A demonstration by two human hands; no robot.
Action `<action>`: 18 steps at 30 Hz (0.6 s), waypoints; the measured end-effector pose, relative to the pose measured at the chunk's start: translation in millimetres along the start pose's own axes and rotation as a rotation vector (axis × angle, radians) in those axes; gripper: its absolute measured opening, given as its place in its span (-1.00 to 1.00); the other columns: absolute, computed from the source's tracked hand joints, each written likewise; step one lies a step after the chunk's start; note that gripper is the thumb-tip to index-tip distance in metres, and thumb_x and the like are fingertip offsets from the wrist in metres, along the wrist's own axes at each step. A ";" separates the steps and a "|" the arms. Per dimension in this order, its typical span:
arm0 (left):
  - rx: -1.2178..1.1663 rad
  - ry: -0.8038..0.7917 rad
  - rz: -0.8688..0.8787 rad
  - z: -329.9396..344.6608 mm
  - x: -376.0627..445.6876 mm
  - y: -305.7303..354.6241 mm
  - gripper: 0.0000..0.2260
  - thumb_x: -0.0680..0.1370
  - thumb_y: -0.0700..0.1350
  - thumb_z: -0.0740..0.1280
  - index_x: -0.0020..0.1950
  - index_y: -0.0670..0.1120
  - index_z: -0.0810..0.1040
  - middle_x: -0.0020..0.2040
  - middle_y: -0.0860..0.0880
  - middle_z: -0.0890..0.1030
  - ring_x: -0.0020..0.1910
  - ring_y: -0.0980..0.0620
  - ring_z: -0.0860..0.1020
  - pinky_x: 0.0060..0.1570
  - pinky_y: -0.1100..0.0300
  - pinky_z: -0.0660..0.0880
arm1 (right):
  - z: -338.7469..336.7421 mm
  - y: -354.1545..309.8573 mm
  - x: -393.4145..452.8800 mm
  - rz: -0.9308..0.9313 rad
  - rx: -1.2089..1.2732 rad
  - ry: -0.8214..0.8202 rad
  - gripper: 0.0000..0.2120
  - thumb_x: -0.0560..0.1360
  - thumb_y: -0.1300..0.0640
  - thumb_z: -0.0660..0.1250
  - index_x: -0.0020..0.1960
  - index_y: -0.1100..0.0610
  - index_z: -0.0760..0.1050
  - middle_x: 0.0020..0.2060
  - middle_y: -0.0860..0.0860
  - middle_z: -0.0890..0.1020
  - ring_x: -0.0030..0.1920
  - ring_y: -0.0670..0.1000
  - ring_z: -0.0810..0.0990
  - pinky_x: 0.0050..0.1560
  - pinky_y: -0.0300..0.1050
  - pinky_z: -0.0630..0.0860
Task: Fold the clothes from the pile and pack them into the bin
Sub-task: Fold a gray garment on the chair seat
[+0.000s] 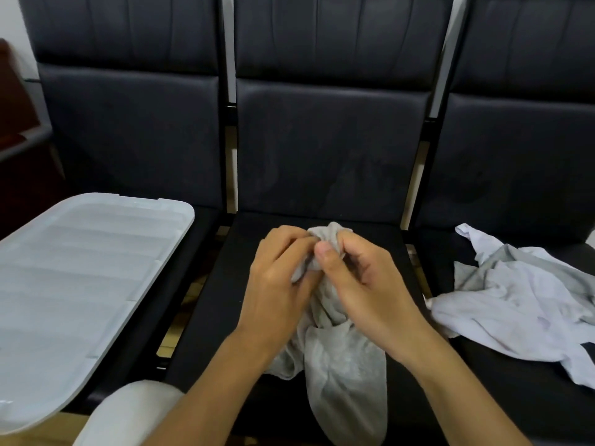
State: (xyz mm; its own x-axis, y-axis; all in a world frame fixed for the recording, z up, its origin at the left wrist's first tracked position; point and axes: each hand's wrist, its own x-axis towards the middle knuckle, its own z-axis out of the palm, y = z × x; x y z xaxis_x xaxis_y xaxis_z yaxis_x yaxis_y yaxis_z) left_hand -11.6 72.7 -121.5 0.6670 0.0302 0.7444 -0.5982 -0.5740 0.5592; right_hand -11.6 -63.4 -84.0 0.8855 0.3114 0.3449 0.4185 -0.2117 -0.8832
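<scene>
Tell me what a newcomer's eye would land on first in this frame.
First, the two hands, left hand and right hand, bunching a grey garment over the middle black seat. Next, the white bin lid on the left seat and the pale clothes pile on the right seat.

three black padded chairs (325, 149) in a row, wooden floor (190, 294) beneath

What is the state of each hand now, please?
Left hand: closed, fingers pinching the grey sock at its top end.
Right hand: closed, fingers gripping the same grey sock beside the left hand.
</scene>
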 end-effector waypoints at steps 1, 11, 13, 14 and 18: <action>-0.007 0.016 -0.011 0.0 0.4 -1.6 -0.87 0.60 -0.17 0.32 0.06 -0.18 0.62 -0.03 0.00 0.59 -0.09 0.06 0.58 -0.09 0.15 0.53 | -0.8 0.6 0.3 -0.055 -0.137 0.033 -0.75 0.61 0.00 0.27 -0.17 0.12 0.54 -0.24 -0.10 0.56 -0.21 -0.08 0.56 -0.21 -0.24 0.50; -0.480 -0.492 -0.391 -26.4 9.4 8.9 -0.67 0.57 -0.40 0.25 0.09 -0.02 0.65 -0.10 -0.10 0.69 -0.12 -0.06 0.66 -0.07 0.19 0.55 | -37.3 35.4 2.1 0.186 0.069 -0.366 -0.76 0.44 0.10 0.53 -0.16 0.25 0.57 -0.24 0.13 0.63 -0.20 0.04 0.62 -0.12 0.08 0.52; -0.501 -0.523 -0.441 -32.1 8.0 9.4 -0.78 0.56 -0.32 0.34 0.03 -0.02 0.66 -0.18 -0.22 0.66 -0.22 -0.23 0.61 -0.18 0.07 0.53 | -45.2 39.4 -1.6 0.247 0.062 -0.495 -0.67 0.48 0.13 0.49 -0.22 0.38 0.48 -0.34 0.20 0.50 -0.32 0.14 0.45 -0.24 0.10 0.37; -0.504 -0.537 -0.464 -34.8 8.6 9.3 -0.86 0.55 -0.27 0.38 -0.02 -0.05 0.67 -0.19 -0.19 0.67 -0.21 -0.20 0.63 -0.18 0.07 0.55 | -47.5 39.5 -2.5 0.252 0.053 -0.548 -0.65 0.50 0.15 0.46 -0.23 0.41 0.46 -0.37 0.24 0.44 -0.36 0.17 0.38 -0.27 0.12 0.33; -0.222 -0.564 -0.534 -47.5 8.0 -8.2 -0.93 0.47 -0.09 0.49 -0.21 0.01 0.65 -0.24 0.00 0.67 -0.24 0.13 0.62 -0.18 0.18 0.55 | -52.8 35.4 -2.3 0.288 0.008 -0.647 -0.60 0.52 0.17 0.41 -0.35 0.39 0.38 -0.45 0.32 0.35 -0.45 0.27 0.28 -0.39 0.08 0.19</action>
State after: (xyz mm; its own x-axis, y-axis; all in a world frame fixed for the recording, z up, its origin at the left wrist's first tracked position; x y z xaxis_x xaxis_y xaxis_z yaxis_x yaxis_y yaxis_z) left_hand -22.4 116.5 -102.8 0.9760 -0.1970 0.0930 -0.1699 -0.4213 0.8908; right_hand 11.8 -120.5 -99.4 0.6617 0.7327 -0.1592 0.1819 -0.3629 -0.9139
